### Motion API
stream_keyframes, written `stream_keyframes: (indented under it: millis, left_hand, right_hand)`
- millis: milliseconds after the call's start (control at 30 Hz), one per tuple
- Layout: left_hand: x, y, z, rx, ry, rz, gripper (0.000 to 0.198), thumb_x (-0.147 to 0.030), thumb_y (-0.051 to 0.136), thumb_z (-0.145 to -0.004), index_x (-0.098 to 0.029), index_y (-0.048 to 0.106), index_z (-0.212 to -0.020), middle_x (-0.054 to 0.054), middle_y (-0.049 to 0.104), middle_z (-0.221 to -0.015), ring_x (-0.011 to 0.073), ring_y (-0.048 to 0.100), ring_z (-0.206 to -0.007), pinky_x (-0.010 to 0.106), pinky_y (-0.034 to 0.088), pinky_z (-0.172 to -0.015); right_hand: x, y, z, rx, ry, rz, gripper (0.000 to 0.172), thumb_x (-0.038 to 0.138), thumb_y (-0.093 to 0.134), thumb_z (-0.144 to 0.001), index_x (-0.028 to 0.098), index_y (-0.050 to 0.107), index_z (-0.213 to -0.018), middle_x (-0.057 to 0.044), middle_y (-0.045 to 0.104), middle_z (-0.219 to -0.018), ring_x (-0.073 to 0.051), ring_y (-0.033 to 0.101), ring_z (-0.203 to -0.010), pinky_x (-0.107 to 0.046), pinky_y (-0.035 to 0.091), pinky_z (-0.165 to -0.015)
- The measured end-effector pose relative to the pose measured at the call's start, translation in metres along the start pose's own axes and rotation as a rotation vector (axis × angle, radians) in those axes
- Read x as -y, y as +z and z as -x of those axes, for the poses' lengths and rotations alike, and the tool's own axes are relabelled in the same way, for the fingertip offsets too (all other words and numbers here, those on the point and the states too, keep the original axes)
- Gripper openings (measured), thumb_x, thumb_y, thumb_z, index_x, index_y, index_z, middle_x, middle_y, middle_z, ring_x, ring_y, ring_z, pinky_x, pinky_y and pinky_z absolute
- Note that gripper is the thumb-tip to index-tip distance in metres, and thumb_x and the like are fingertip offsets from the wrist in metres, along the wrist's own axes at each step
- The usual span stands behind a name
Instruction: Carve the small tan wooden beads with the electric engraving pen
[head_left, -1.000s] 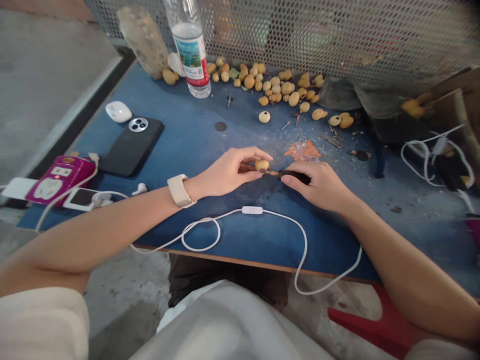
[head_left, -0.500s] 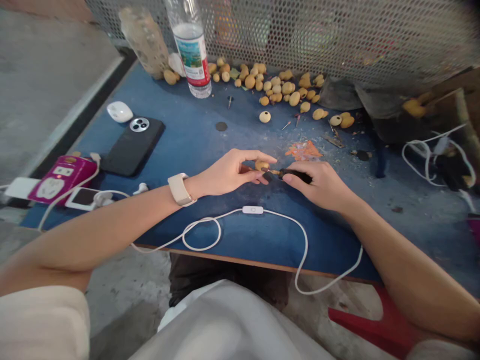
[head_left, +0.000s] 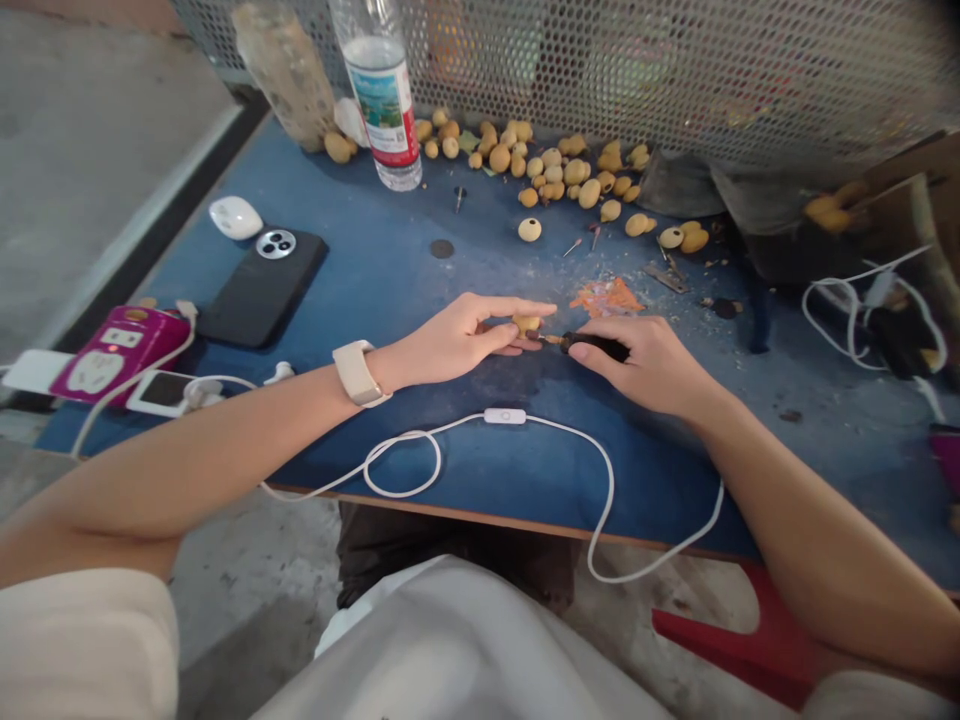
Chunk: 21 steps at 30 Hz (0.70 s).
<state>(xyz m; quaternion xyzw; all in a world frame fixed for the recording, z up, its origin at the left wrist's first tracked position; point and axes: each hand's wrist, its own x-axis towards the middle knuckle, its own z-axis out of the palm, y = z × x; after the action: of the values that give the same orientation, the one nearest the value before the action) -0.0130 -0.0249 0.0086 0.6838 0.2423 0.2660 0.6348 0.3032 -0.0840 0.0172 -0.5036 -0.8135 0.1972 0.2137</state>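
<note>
Two bare hands work above a blue painted bench (head_left: pixel 450 265), its surface worn and scattered with pale shavings. The left hand (head_left: pixel 450 342), wearing a smartwatch (head_left: pixel 357 373) with a cream band, holds a small, rounded ochre seed (head_left: pixel 526 323) in a close pinch, while its straight index finger extends just past the seed. The seed is held between the two hands, just above the bench. The right hand (head_left: pixel 649 365) is closed around a rotary engraving pen (head_left: pixel 596 346) with a black cylindrical body. The pen's thin metal bit points left toward the seed's lower edge; contact cannot be confirmed at this resolution.

A flexible white cable (head_left: pixel 405 465) with a rectangular inline switch (head_left: pixel 504 415) loops across the bench below the hands. A crumpled orange scrap (head_left: pixel 607 297) lies just beyond the right hand. Farther back, a cluster of smooth ochre seeds (head_left: pixel 555 170) lies near a clear plastic bottle (head_left: pixel 382 100), in front of perforated metal mesh (head_left: pixel 675 70). A black smartphone (head_left: pixel 262 287) lies flat at the left.
</note>
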Motion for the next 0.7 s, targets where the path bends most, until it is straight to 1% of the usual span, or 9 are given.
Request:
stream_keyframes:
  millis: [67,167,267,367,567,700]
  left_hand:
    - [-0.0005,0.0002,0.0001,0.002,-0.011,0.004,0.045,-0.033,0.086,-0.12,-0.025,0.089,-0.164,0.013,0.091,-0.157,0.0301,0.093,-0.142,0.047,0.078,-0.126]
    - [-0.001,0.0,-0.0001,0.01,-0.009,0.01,0.048,-0.036,0.087,-0.12,-0.025,0.086,-0.167,0.013,0.09,-0.157,0.0283,0.094,-0.138,0.045,0.078,-0.126]
    - [-0.0019,0.0,-0.0003,0.019,-0.012,0.01,0.044,-0.037,0.087,-0.121,-0.023,0.087,-0.162,0.014,0.09,-0.155,0.0281,0.094,-0.137,0.044,0.078,-0.126]
    - [-0.0034,0.0006,-0.0003,0.019,-0.019,0.015,0.039,-0.037,0.086,-0.121,-0.021,0.089,-0.157,0.014,0.092,-0.15,0.0287,0.094,-0.137,0.045,0.078,-0.126]
    - [-0.0056,0.0025,-0.0002,-0.012,-0.032,-0.005,0.04,-0.036,0.085,-0.121,-0.02,0.089,-0.158,0.015,0.093,-0.145,0.0308,0.095,-0.135,0.052,0.078,-0.128]
    - [-0.0072,0.0027,0.0,0.001,-0.037,-0.012,0.04,-0.035,0.084,-0.121,-0.019,0.089,-0.157,0.015,0.093,-0.147,0.0296,0.094,-0.136,0.049,0.078,-0.126]
  right_hand:
    - [0.0003,-0.0004,-0.0003,0.002,0.001,-0.007,0.034,0.05,0.074,-0.121,0.028,0.087,-0.099,-0.007,0.088,-0.094,-0.027,0.079,-0.084,-0.04,0.056,-0.081]
    - [0.0018,-0.0001,-0.0008,0.003,-0.003,-0.022,0.033,0.049,0.074,-0.12,0.027,0.086,-0.098,-0.007,0.089,-0.094,-0.026,0.079,-0.084,-0.039,0.056,-0.081]
    - [0.0023,0.0003,-0.0012,-0.002,-0.001,-0.029,0.034,0.049,0.073,-0.12,0.027,0.085,-0.097,-0.007,0.088,-0.094,-0.026,0.078,-0.084,-0.039,0.056,-0.08]
    - [0.0015,0.0004,-0.0012,-0.005,-0.004,-0.034,0.033,0.049,0.073,-0.12,0.027,0.085,-0.098,-0.007,0.088,-0.094,-0.027,0.078,-0.084,-0.039,0.056,-0.081]
    - [-0.0006,0.0007,-0.0003,0.005,0.002,-0.016,0.034,0.05,0.073,-0.12,0.028,0.086,-0.098,-0.007,0.088,-0.095,-0.027,0.079,-0.085,-0.04,0.056,-0.082]
    - [-0.0005,0.0006,0.0002,0.002,0.01,-0.015,0.034,0.051,0.073,-0.12,0.028,0.085,-0.098,-0.006,0.086,-0.091,-0.026,0.076,-0.081,-0.04,0.054,-0.079]
